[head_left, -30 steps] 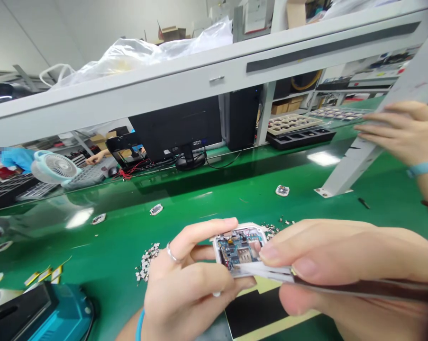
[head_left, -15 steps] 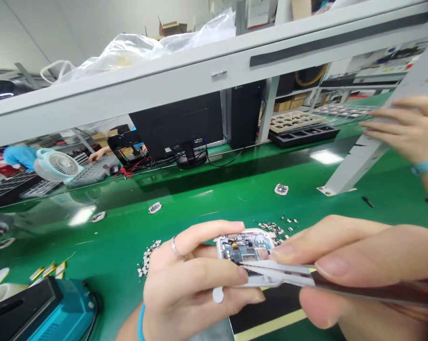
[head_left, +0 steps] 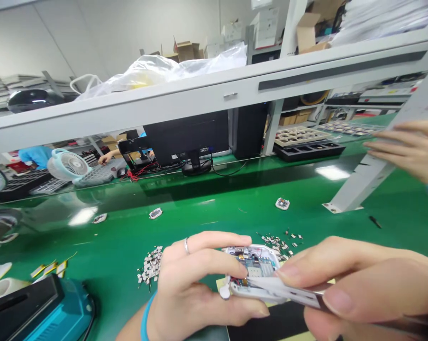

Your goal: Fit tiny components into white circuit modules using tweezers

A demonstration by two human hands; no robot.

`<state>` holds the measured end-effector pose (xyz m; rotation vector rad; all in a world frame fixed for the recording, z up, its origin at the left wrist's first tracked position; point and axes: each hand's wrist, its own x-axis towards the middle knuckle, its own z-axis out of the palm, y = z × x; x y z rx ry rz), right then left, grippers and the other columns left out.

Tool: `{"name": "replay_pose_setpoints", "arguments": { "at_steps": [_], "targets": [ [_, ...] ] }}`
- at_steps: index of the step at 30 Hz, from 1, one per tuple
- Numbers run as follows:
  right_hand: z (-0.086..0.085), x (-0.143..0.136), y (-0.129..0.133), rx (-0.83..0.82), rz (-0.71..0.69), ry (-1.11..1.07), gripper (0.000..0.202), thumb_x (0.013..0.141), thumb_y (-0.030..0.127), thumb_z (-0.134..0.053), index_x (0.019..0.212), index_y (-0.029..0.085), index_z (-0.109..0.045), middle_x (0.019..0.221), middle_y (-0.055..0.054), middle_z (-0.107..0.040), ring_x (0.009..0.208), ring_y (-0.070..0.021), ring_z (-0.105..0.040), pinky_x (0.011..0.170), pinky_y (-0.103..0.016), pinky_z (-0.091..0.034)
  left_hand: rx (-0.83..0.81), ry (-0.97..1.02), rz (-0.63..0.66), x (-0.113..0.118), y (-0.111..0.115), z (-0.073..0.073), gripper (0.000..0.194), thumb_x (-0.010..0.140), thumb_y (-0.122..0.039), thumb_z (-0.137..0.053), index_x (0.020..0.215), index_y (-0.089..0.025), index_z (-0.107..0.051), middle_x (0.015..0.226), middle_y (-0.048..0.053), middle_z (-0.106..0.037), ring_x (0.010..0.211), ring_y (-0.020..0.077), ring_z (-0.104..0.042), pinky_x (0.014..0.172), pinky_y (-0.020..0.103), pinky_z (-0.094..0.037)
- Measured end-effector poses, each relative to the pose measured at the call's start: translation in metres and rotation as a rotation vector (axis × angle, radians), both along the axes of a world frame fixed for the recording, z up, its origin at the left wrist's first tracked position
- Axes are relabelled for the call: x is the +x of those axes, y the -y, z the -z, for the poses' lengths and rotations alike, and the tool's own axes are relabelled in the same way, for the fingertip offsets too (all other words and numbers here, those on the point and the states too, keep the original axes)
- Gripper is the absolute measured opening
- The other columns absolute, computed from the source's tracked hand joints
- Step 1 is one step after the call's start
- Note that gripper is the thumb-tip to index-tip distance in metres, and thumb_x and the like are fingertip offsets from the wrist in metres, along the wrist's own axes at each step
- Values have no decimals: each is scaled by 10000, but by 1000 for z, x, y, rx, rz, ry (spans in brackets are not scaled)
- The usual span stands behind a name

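Note:
A small white device housing [head_left: 259,296] with an exposed circuit board [head_left: 258,266] is tilted toward me above the bench. My left hand [head_left: 195,279] grips it from the left, index and middle fingers over its edge and thumb along the lower side. A round white flap [head_left: 224,291] sticks out at its lower left corner. In my right hand [head_left: 363,279] is a pair of tweezers [head_left: 292,291], held between thumb and fingers. Their tips reach into the lower part of the housing, near my left fingertip. Whether they pinch anything is too small to see.
Small metal parts lie in two piles [head_left: 151,266] [head_left: 277,244] on the green bench [head_left: 199,203]. Open housings [head_left: 282,203] [head_left: 156,213] lie beyond. A teal-and-black machine [head_left: 53,308] stands lower left. Another person's hand [head_left: 409,147] rests by the shelf post [head_left: 366,182]. A monitor [head_left: 188,137] stands behind.
My view has tilted up. My left index and middle fingers have shifted on the housing, baring more of its lower edge. The tweezer tips, spread before, now look closer together.

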<state>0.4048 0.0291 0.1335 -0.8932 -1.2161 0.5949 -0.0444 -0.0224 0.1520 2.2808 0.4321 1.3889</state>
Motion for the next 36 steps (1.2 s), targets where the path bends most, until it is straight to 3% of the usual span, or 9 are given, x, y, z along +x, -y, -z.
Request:
{"name": "replay_pose_setpoints", "arguments": {
  "at_steps": [9, 16, 24, 28, 36],
  "targets": [
    [-2, 0, -1, 6, 67, 60, 138, 786, 401, -509, 791, 377, -645, 861, 117, -663, 838, -183, -630, 608, -166, -575, -11, 17, -26, -1, 3, -2, 258, 571, -309, -729, 736, -185, -573, 928, 38, -654, 707, 124, -641, 626, 176, -534],
    [-2, 0, 1, -23, 59, 27, 169, 806, 389, -485, 816, 341, -647, 894, 112, -655, 830, -155, -631, 702, -174, -553, 31, 34, -62, -2, 1, -2, 276, 571, -318, -728, 762, -191, -575, 918, 44, -660, 746, 146, -643, 641, 203, -543],
    [10, 35, -17, 19, 142, 68, 187, 699, 413, -560, 826, 294, -628, 873, 67, -669, 779, -189, -621, 592, -363, -543, 65, 54, -50, -5, 3, 0, 312, 575, -297, -729, 822, -173, -583, 920, 56, -653, 765, 156, -639, 645, 219, -549],
    [8, 33, -17, 35, 155, 94, 184, 682, 416, -565, 815, 304, -626, 862, 72, -668, 735, -195, -618, 577, -417, -523, 60, 69, -47, -6, 4, -1, 309, 582, -273, -728, 835, -172, -582, 925, 56, -650, 774, 157, -635, 641, 221, -550],
    [7, 29, -14, 7, 160, 54, 184, 683, 413, -568, 805, 298, -644, 869, 43, -661, 755, -210, -630, 543, -349, -543, 106, 62, -17, -7, 3, -3, 293, 620, -278, -704, 844, -141, -573, 960, 58, -632, 811, 135, -619, 660, 190, -544]
  ]
}}
